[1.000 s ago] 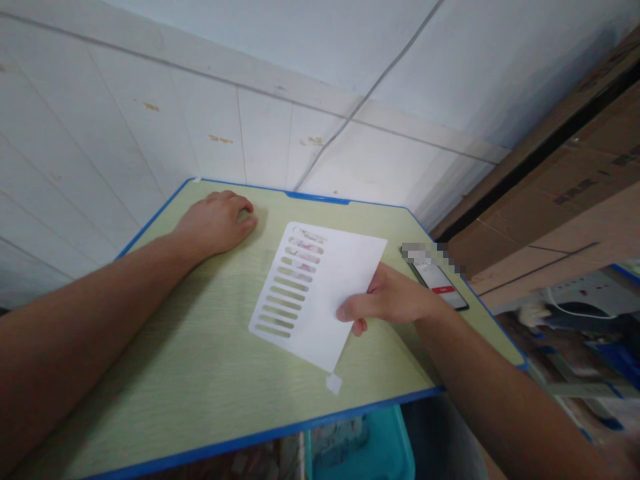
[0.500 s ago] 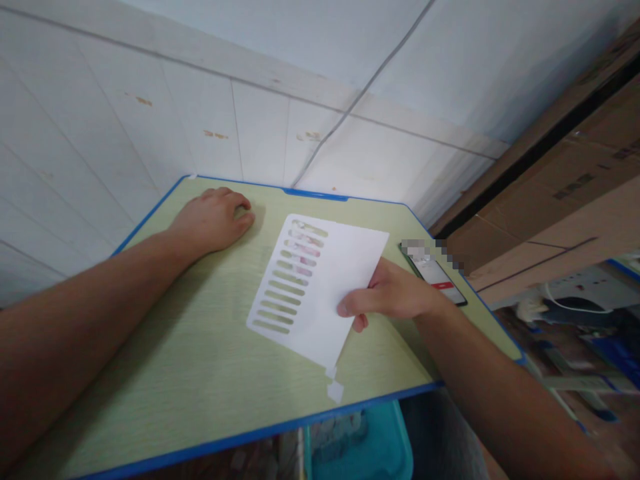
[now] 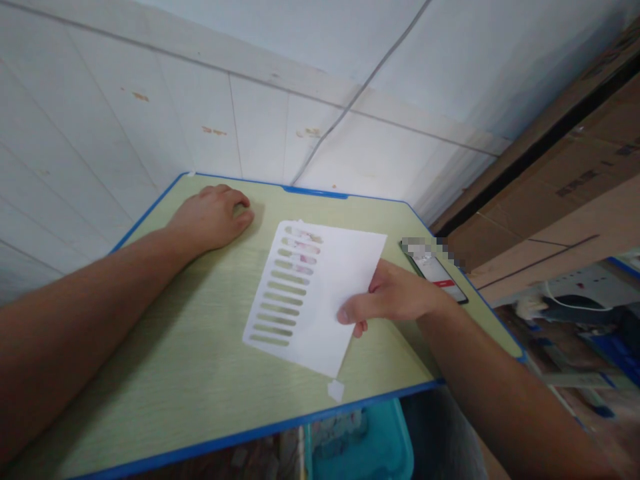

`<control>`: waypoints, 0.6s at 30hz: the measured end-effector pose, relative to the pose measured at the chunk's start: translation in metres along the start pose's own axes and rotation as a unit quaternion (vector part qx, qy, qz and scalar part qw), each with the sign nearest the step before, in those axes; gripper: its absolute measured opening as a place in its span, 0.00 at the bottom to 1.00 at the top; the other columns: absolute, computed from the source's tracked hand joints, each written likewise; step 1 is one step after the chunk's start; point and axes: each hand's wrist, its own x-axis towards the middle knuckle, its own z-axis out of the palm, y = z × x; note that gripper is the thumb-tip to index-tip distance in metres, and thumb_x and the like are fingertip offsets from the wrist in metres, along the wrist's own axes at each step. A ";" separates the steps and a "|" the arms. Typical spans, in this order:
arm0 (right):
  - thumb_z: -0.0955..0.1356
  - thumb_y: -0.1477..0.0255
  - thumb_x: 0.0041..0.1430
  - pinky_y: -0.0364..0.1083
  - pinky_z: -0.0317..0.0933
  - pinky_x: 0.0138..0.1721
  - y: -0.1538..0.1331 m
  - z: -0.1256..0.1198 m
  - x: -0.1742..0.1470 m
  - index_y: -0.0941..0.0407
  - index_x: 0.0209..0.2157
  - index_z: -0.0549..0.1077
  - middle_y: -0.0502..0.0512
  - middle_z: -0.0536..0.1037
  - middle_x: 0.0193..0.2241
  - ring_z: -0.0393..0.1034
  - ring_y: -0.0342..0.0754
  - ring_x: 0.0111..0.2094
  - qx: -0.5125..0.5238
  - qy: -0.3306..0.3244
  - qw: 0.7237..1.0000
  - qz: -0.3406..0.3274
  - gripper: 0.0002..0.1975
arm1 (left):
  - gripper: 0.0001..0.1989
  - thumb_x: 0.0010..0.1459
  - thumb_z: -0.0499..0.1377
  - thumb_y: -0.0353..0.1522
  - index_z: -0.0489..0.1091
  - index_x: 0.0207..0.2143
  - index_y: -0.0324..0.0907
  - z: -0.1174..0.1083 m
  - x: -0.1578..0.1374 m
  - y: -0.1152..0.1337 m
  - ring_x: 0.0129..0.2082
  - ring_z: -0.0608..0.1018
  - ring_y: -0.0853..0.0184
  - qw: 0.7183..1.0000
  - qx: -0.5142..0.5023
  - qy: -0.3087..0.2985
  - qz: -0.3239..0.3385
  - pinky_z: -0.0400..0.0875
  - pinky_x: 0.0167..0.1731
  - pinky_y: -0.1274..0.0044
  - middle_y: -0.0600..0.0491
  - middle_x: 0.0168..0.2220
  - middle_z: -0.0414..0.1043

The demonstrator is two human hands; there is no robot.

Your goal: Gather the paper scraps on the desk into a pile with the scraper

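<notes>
My right hand (image 3: 387, 293) grips a white card (image 3: 330, 293) by its right edge, thumb on top and the fingers mostly hidden beneath. A column of long rounded slots runs down the card's left side. Pinkish, translucent patterned pieces (image 3: 304, 247) show at the upper slots; through the lower ones the table's green shows. My left hand (image 3: 213, 213) rests on the far left of the table, loosely curled with thumb and forefinger apart, holding nothing. Below the card, a small white scrap (image 3: 335, 390) lies near the table's front edge.
The pale green table (image 3: 200, 373) has a blue rim and stands against a white panelled wall. A phone (image 3: 440, 273) lies at its right side. Under the front edge is a teal bin (image 3: 385, 440). Cardboard boxes (image 3: 575, 180) lean at the right; a grey cable (image 3: 360, 93) runs down the wall.
The card has tilted slightly in my right hand, its left and lower edges a little lower in view. A small white bit at its lower corner no longer shows. My left hand stays put.
</notes>
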 end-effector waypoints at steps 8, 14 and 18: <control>0.84 0.65 0.62 0.41 0.75 0.27 0.000 0.003 0.003 0.57 0.39 0.82 0.51 0.85 0.31 0.78 0.45 0.27 0.013 -0.011 1.000 -0.015 0.14 | 0.31 0.77 0.54 0.43 0.83 0.67 0.34 -0.004 -0.002 0.004 0.75 0.78 0.36 1.000 -0.011 -0.008 -0.010 0.72 0.79 0.49 0.29 0.73 0.80; 0.85 0.62 0.62 0.41 0.76 0.28 0.001 0.005 0.002 0.58 0.38 0.82 0.52 0.85 0.31 0.79 0.45 0.28 0.006 -0.028 1.000 0.007 0.17 | 0.31 0.76 0.53 0.42 0.84 0.67 0.34 0.000 0.000 0.002 0.75 0.78 0.36 1.000 -0.010 -0.001 -0.008 0.72 0.79 0.49 0.29 0.72 0.80; 0.85 0.63 0.62 0.41 0.77 0.28 0.003 0.006 0.001 0.57 0.38 0.83 0.52 0.86 0.32 0.79 0.45 0.28 0.002 -0.024 1.000 0.011 0.16 | 0.31 0.76 0.53 0.42 0.83 0.67 0.35 -0.001 0.000 0.003 0.75 0.78 0.37 1.000 -0.004 -0.006 -0.009 0.72 0.78 0.49 0.31 0.72 0.80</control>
